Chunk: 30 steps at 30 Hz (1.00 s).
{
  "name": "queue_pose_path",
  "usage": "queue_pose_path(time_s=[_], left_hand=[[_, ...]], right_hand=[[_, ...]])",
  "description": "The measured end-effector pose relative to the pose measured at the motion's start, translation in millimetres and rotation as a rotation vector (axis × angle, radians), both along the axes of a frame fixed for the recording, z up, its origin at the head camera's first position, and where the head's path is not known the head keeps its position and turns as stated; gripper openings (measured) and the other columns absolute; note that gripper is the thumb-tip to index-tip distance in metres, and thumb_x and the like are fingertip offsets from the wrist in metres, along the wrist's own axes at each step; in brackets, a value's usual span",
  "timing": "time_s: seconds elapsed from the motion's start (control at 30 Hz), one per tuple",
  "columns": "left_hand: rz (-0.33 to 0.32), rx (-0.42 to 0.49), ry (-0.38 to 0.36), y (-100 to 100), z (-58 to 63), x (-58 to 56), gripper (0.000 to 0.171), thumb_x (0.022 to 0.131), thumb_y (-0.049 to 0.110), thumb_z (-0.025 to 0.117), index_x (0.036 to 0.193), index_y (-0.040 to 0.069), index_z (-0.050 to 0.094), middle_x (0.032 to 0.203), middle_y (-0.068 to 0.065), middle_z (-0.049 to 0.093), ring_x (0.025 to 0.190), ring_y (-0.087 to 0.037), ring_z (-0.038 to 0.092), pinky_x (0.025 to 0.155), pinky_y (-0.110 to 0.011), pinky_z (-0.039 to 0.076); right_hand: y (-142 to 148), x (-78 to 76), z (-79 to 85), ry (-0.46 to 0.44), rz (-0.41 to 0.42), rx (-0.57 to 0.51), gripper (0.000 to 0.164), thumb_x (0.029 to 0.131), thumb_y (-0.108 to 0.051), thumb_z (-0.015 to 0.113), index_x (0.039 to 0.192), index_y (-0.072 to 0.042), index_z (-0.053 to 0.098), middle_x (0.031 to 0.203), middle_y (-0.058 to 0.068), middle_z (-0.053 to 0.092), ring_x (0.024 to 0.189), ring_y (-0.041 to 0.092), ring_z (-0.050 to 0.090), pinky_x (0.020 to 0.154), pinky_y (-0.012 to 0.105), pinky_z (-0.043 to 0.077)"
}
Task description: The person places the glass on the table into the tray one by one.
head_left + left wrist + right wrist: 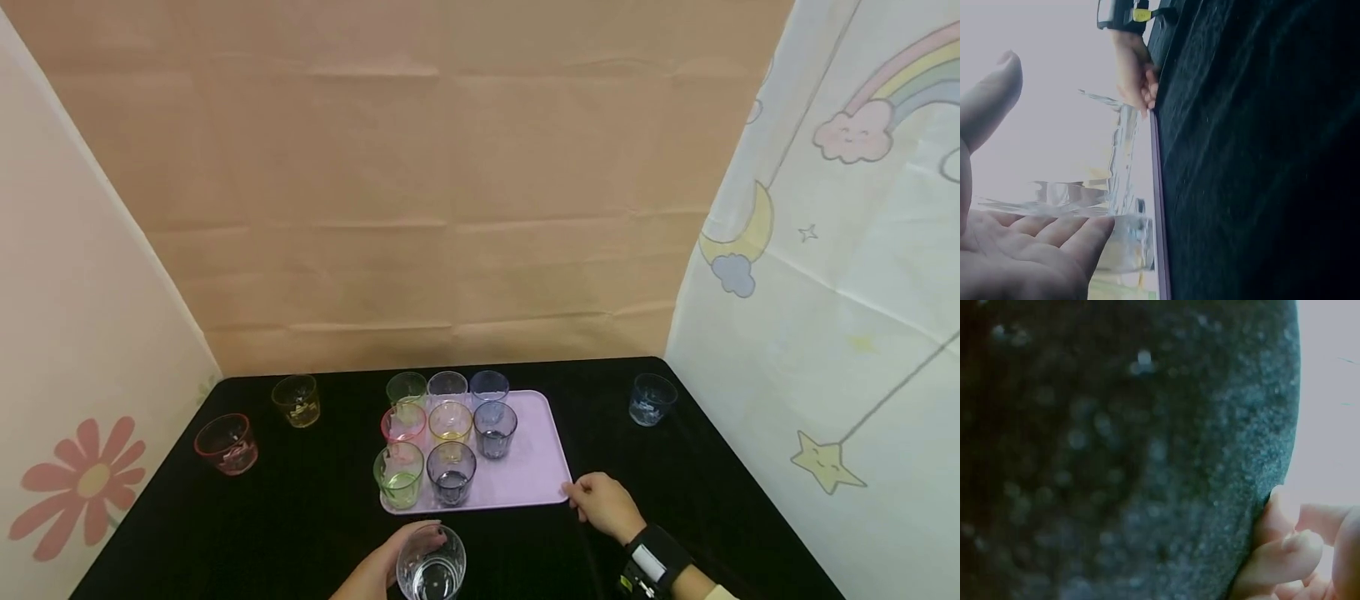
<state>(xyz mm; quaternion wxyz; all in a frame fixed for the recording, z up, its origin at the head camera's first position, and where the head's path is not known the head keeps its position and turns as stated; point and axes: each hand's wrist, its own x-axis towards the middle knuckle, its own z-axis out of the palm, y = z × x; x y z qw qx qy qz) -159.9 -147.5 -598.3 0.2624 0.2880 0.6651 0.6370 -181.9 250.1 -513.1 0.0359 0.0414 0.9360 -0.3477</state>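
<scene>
A clear drinking glass (431, 567) stands at the front of the black table, in front of the tray. My left hand (382, 562) is on its left side; in the left wrist view the fingers (1079, 240) lie straight along the glass and the thumb is spread well apart. My right hand (603, 504) pinches the front right corner of a pink tray (528, 450). On the tray's left part stand several tinted glasses in rows, among them a lime green glass (400, 479), a dark grey glass (452, 479) and a yellow glass (451, 423).
At the left of the table are a red-rimmed glass (228, 446) and an amber glass (297, 402). A blue glass (652, 402) stands toward the right edge. Brown paper (450, 208) hangs behind; white printed sheets flank both sides.
</scene>
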Motion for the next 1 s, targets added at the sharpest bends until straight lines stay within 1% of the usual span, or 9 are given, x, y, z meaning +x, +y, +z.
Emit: queue_pose_path(time_s=[0.23,0.47,0.57,0.63,0.73,0.8,0.9,0.93,1.0], left_hand=[[-0.004,0.057,0.008,21.4,3.2,7.5,0.091,0.084,0.008,0.083,0.155,0.017,0.028,0.154,-0.007,0.047,0.14,-0.013,0.045,0.109,-0.02,0.039],[0.014,0.163,0.216,47.6,15.3,20.1,0.077,0.083,0.0,0.08,0.141,0.007,0.03,0.146,-0.013,0.05,0.135,-0.014,0.049,0.107,-0.026,0.043],[0.037,0.161,0.237,59.0,32.7,26.6,0.074,0.083,0.0,0.08,0.137,0.005,0.03,0.145,-0.017,0.051,0.133,-0.012,0.05,0.106,-0.025,0.043],[0.066,0.177,0.246,67.2,46.8,32.4,0.073,0.081,-0.003,0.081,0.132,0.001,0.029,0.143,-0.024,0.052,0.132,-0.012,0.051,0.105,-0.024,0.044],[0.084,0.209,0.311,77.0,71.1,38.7,0.066,0.082,-0.004,0.079,0.125,-0.003,0.029,0.136,-0.034,0.055,0.128,-0.013,0.055,0.101,-0.024,0.047],[0.088,0.214,0.323,82.5,82.7,42.5,0.063,0.084,-0.002,0.079,0.122,-0.004,0.029,0.134,-0.036,0.055,0.127,-0.013,0.056,0.099,-0.024,0.048],[0.091,0.202,0.317,89.3,86.3,44.3,0.061,0.086,0.001,0.078,0.121,-0.005,0.029,0.132,-0.036,0.056,0.126,-0.014,0.057,0.099,-0.025,0.048],[0.095,0.192,0.302,91.5,87.1,45.5,0.063,0.085,0.002,0.08,0.121,-0.005,0.029,0.132,-0.037,0.056,0.126,-0.014,0.056,0.1,-0.024,0.047],[0.1,0.185,0.319,94.2,74.4,42.5,0.064,0.084,0.001,0.079,0.123,-0.004,0.028,0.134,-0.034,0.056,0.127,-0.016,0.056,0.1,-0.027,0.048]], right_hand=[[-6.8,8.2,3.3,0.009,-0.098,-0.12,0.044,0.101,-0.032,0.06,0.064,-0.011,0.051,0.058,-0.003,0.043,0.053,0.014,0.041,0.051,0.027,0.031],[-51.8,46.5,18.0,0.097,-0.098,-0.395,0.028,0.102,-0.027,0.062,0.083,-0.009,0.056,0.069,-0.001,0.05,0.059,0.013,0.045,0.053,0.026,0.038],[-72.7,65.2,23.3,0.207,-0.014,-0.549,0.016,0.105,-0.019,0.055,0.106,-0.004,0.059,0.095,0.009,0.061,0.08,0.012,0.057,0.066,0.026,0.049],[-84.5,76.4,24.5,0.264,0.065,-0.647,0.025,0.108,-0.015,0.046,0.125,0.0,0.056,0.118,0.02,0.061,0.103,0.007,0.059,0.081,0.025,0.052],[-97.1,88.0,24.1,0.284,0.194,-0.739,0.046,0.11,-0.017,0.03,0.149,0.007,0.036,0.149,0.034,0.039,0.129,0.0,0.045,0.101,0.028,0.046],[-102.5,91.6,23.4,0.259,0.277,-0.807,0.056,0.11,-0.023,0.021,0.156,0.008,0.019,0.158,0.038,0.019,0.14,0.0,0.032,0.114,0.045,0.037],[-106.0,91.5,21.3,0.209,0.399,-0.881,0.067,0.108,-0.035,0.011,0.158,0.009,-0.002,0.159,0.041,-0.002,0.142,-0.007,0.018,0.112,0.076,0.015],[-106.3,90.7,20.4,0.189,0.428,-0.901,0.07,0.108,-0.038,0.009,0.157,0.009,-0.006,0.159,0.042,-0.006,0.14,-0.013,0.016,0.106,0.083,0.008],[-106.1,89.0,17.7,0.163,0.479,-0.931,0.073,0.106,-0.042,0.006,0.156,0.009,-0.012,0.157,0.043,-0.011,0.138,-0.016,0.015,0.099,0.087,0.0]])
